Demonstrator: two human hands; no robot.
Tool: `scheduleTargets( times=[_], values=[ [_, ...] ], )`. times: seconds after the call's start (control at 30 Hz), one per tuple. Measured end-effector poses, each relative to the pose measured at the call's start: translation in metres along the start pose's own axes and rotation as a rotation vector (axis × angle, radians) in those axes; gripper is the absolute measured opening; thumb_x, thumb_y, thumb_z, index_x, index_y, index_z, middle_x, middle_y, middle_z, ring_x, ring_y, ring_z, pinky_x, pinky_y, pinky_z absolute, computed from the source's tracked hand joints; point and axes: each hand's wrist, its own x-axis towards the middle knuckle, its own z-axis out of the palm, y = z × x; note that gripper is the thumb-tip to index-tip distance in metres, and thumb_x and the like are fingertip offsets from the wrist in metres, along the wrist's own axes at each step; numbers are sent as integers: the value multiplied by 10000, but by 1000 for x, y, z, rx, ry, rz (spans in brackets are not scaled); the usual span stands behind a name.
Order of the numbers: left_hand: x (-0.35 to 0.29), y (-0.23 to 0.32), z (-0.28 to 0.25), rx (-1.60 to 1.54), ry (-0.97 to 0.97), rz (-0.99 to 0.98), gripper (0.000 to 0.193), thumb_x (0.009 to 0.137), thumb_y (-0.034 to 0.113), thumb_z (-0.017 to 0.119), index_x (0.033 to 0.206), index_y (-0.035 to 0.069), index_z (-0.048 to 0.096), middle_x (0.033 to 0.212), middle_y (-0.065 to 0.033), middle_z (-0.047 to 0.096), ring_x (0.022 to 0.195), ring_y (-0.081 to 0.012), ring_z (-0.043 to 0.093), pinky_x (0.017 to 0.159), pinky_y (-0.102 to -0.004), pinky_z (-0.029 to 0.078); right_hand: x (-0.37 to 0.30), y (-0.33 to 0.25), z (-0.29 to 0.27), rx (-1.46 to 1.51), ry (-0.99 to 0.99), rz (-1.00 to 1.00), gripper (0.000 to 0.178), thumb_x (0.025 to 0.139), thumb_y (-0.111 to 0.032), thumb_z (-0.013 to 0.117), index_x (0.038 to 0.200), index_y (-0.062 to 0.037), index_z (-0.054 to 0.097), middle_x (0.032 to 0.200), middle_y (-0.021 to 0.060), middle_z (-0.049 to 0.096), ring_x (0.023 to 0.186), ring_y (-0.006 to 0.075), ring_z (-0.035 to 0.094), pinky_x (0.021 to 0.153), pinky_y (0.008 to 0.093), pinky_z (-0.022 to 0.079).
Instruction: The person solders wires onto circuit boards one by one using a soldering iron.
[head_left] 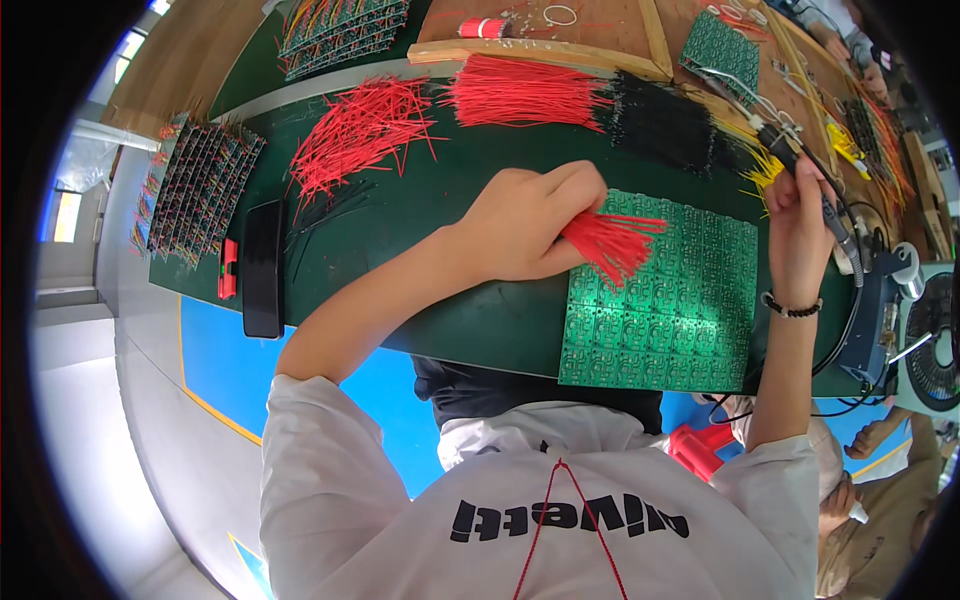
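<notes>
Left hand (pixel 535 222) grips red wires (pixel 622 245) over the board (pixel 660 345), right hand (pixel 798 235) the iron (pixel 783 148), seemingly soldering prep, next needing one wire singled out.

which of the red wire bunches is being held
The small bunch in the left hand, fanned out over the green circuit board. The scattered red pile and the neater red pile lie on the table.

Single fisheye view from the wearer's head, facing steeply down, close above the green workbench (pixel 410 205)
</notes>
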Motion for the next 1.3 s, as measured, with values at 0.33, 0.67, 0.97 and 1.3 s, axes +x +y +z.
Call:
scheduleTargets(
  times=[0.33, 0.67, 0.97, 1.3],
  values=[
    [-9, -27, 6, 22, -44, 117, 257, 594, 10, 643, 824, 34, 531, 696, -78, 560, 496, -187, 530, 413, -260, 404, -17, 19, 13, -122, -68, 82, 136, 791, -63, 528, 896, 23, 527, 598, 14, 420, 516, 76, 352, 461, 212, 278],
    [-14, -47, 12, -132, 17, 133, 211, 648, 67, 638, 801, 55, 495, 765, -103, 574, 489, -168, 512, 409, -251, 402, -23, 43, 8, -282, -70, 106, 241, 781, -155, 552, 930, 14, 465, 616, 25, 421, 451, 76, 347, 413, 206, 257],
    [-17, -56, 13, -100, 15, 153, 182, 661, 81, 640, 827, 32, 584, 725, -85, 596, 485, -124, 511, 379, -214, 337, -24, 53, 4, -294, -165, 24, 257, 780, -173, 560, 921, 8, 445, 686, 78, 481, 459, 78, 368, 402, 203, 275],
    [-12, -54, 10, -55, 44, 32, 172, 657, -5, 640, 826, -1, 612, 816, -122, 624, 650, -174, 610, 519, -216, 469, -21, 52, -17, -616, -282, -135, 359, 707, -234, 672, 858, -20, 427, 786, 107, 516, 544, 87, 430, 464, 177, 349]
  ],
)
